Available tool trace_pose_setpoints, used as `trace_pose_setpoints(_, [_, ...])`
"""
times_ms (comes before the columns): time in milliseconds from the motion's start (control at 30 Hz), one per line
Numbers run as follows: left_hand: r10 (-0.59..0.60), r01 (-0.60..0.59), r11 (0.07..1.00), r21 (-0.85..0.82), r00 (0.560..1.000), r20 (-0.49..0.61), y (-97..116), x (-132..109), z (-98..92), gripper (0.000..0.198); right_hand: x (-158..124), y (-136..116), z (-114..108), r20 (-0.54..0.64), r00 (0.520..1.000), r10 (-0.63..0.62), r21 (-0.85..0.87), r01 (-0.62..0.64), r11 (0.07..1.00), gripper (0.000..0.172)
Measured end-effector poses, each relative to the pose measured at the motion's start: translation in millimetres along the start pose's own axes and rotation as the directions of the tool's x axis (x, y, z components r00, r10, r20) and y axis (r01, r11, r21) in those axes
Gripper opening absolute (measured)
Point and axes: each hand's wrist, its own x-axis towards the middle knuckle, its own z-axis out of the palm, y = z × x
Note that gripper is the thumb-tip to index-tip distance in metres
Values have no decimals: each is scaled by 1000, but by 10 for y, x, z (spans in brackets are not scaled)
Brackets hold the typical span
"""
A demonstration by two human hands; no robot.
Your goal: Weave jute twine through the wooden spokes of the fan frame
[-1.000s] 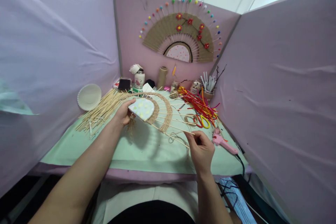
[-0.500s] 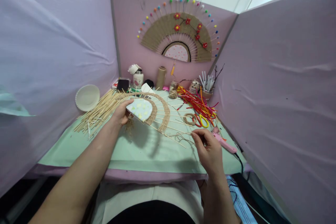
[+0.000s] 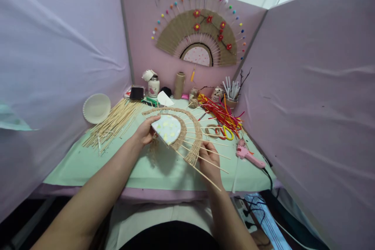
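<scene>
A half-round fan of thin bamboo sticks [image 3: 218, 152] is held tilted above the table. Its pale, patterned half-circle centre [image 3: 167, 128] has a woven twine border, and a wider twine band [image 3: 197, 142] runs round the sticks further out. My left hand [image 3: 146, 131] grips the fan at the left corner of the centre, thumb on top. Loose twine ends hang below that hand. My right hand [image 3: 210, 160] is behind the sticks at the band's outer edge, fingers curled and partly hidden. What its fingertips hold cannot be made out.
Bamboo sticks [image 3: 114, 121] lie at left beside a white scalloped dish [image 3: 96, 108]. On the right are a pink glue gun [image 3: 249, 156], yellow-handled scissors [image 3: 228, 133], a twine coil [image 3: 212, 131] and red pipe cleaners [image 3: 218, 111]. A finished fan [image 3: 175, 33] hangs on the back panel.
My right hand has moved left from the stretched twine to the band's outer edge. The fan has come right and nearer, with my left hand still gripping it.
</scene>
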Motion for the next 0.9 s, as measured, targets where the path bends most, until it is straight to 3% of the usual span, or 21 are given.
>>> trace_pose_setpoints(167, [35,-35,999,19,999,25,-35,14,3,10,-58,-40,134,86,959,271,407,-282,869,18])
trace_pose_setpoints(300, [-20,19,999,41,1000,18,-81,63,-27,11,-33,-98,144,237,903,357,584,-426,690,9])
trace_pose_setpoints(400, [-110,109,993,42,994,16,-127,90,-33,13,2,-77,113,258,890,376,640,-449,624,12])
trace_pose_setpoints(600, [-230,227,972,59,972,45,-161,103,-31,14,53,-36,51,174,931,321,680,-349,645,11])
trace_pose_setpoints(767, [-253,237,961,145,962,105,-151,-145,-194,15,52,-113,54,149,915,376,726,-359,587,14])
trace_pose_setpoints(833, [-112,101,964,247,993,31,-160,-354,-290,18,43,-127,63,132,920,370,730,-342,592,13])
trace_pose_setpoints(867, [42,-22,951,310,997,-59,-170,-478,-325,22,39,-128,68,128,923,364,729,-336,596,12])
trace_pose_setpoints(900, [198,-127,909,397,970,-144,-186,-610,-345,30,33,-126,75,125,924,361,727,-334,601,11])
